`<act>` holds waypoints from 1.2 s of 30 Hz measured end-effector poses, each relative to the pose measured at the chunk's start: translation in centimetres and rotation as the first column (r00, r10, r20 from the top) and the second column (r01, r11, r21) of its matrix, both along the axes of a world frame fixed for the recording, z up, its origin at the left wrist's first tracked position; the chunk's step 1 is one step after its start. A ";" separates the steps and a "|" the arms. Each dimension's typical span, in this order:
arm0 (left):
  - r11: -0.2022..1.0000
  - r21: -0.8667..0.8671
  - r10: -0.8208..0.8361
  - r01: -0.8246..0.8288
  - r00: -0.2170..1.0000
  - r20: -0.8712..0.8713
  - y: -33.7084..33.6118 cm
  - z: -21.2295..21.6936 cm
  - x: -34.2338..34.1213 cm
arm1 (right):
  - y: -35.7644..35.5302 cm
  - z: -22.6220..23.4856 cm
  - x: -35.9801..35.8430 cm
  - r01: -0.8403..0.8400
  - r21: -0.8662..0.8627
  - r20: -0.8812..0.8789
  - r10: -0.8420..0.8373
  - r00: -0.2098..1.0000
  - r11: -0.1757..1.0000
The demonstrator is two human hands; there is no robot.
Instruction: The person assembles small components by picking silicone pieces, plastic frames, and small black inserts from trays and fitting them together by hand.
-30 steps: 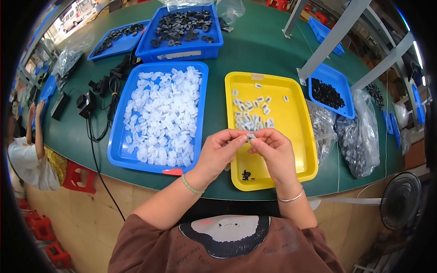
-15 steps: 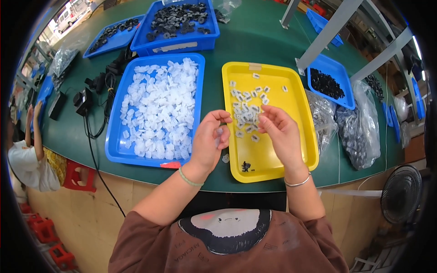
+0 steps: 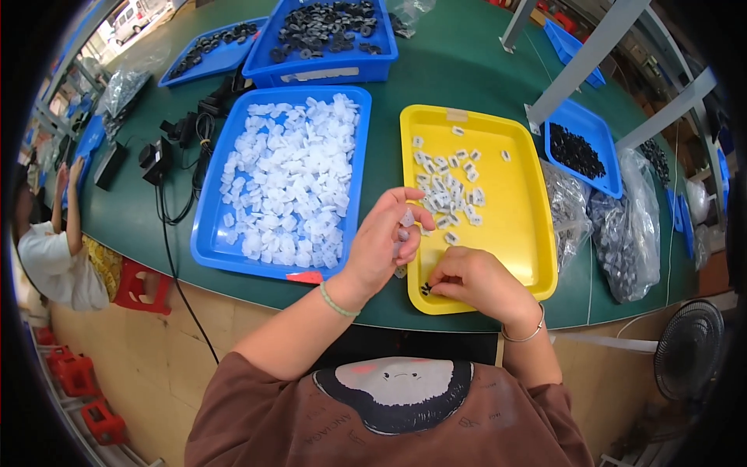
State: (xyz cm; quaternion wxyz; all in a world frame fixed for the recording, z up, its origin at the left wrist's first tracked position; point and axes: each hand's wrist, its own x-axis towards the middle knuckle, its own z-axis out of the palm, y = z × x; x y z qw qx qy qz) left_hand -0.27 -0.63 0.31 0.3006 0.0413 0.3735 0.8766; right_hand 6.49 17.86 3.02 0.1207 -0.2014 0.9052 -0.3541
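Observation:
My left hand (image 3: 372, 247) is half curled above the left edge of the yellow tray (image 3: 517, 226), with small translucent white plastic pieces (image 3: 406, 220) held in its fingers. Down in the near left corner of that tray, my right hand (image 3: 484, 285) pinches at a small cluster of black parts (image 3: 426, 289). Its fingertips are closed, and what lies between them is hidden. Farther up in the yellow tray are many white pieces with dark centres (image 3: 447, 194). To the left, a blue tray (image 3: 204, 237) holds a heap of loose translucent white pieces (image 3: 299, 175).
Behind stands a blue bin (image 3: 323, 74) of black round parts, beside a shallow blue tray (image 3: 226, 58). Black cables and an adapter (image 3: 156, 159) lie at left. At right are a metal post (image 3: 580, 66), a blue tray of black parts (image 3: 574, 152) and plastic bags (image 3: 626, 233).
My right hand has moved down from the white pieces to the black parts at the tray's near corner. My left hand has turned, its fingers more extended, showing the translucent pieces. The view has shifted slightly.

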 end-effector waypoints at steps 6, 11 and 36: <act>0.998 -0.038 0.054 -0.058 0.993 -0.103 0.6 -0.7 -0.1 | -0.4 0.6 0.0 -0.003 0.035 -0.039 0.005 0.999 0.999; 0.993 -0.113 -0.001 -0.021 0.981 -0.194 0.5 0.0 -0.2 | -0.2 1.1 0.2 0.190 -0.129 0.089 -0.179 0.980 0.973; 0.906 -0.352 0.100 -0.234 0.928 -0.360 0.8 -0.6 0.5 | -1.8 0.2 -0.6 0.469 -0.782 0.272 -0.452 0.850 0.410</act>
